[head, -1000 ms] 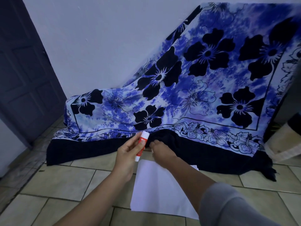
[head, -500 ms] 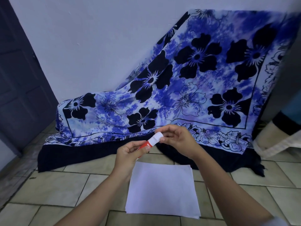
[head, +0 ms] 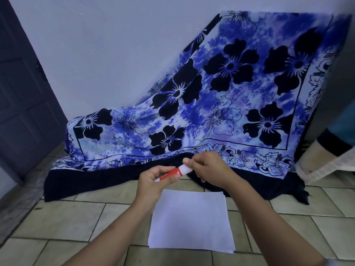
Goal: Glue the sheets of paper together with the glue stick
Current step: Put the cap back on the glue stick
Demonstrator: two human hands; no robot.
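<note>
Head view: left hand (head: 152, 180) grips glue stick (head: 170, 174), right hand (head: 210, 169) pinches cap (head: 186, 169).

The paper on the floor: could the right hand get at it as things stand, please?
Probably yes: the paper lies uncovered just below the right hand, though that hand pinches the glue stick.

Red-and-white glue stick (head: 169, 174) above white paper (head: 192, 221); behind the paper, blue-and-white tie-dye cloth (head: 221, 112) patterned with black flowers; beige tiled floor (head: 67, 217) beneath.
</note>
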